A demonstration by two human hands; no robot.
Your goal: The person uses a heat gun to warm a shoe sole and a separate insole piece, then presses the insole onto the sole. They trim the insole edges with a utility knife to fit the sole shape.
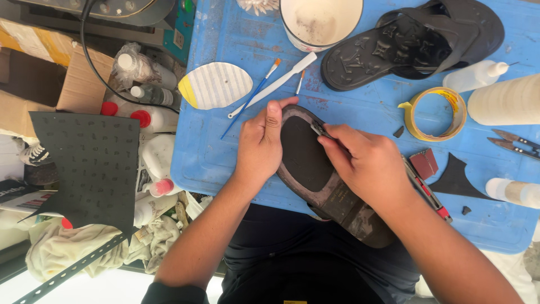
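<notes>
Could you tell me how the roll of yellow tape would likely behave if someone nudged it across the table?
The roll of yellow tape lies flat on the blue table, so it would probably slide, not roll. It is a thin open ring, likely light. Stood on edge, it could roll away.

Right hand (365, 163) covers most of the small blade (322, 130); only its tip shows. Left hand (260, 143) hides the sole's (306, 155) left edge. Bucket (319, 21) cut by top edge. White roll (506, 100) and bottle (514, 192) run off right. Cutter (427, 188) partly under the wrist.
</notes>
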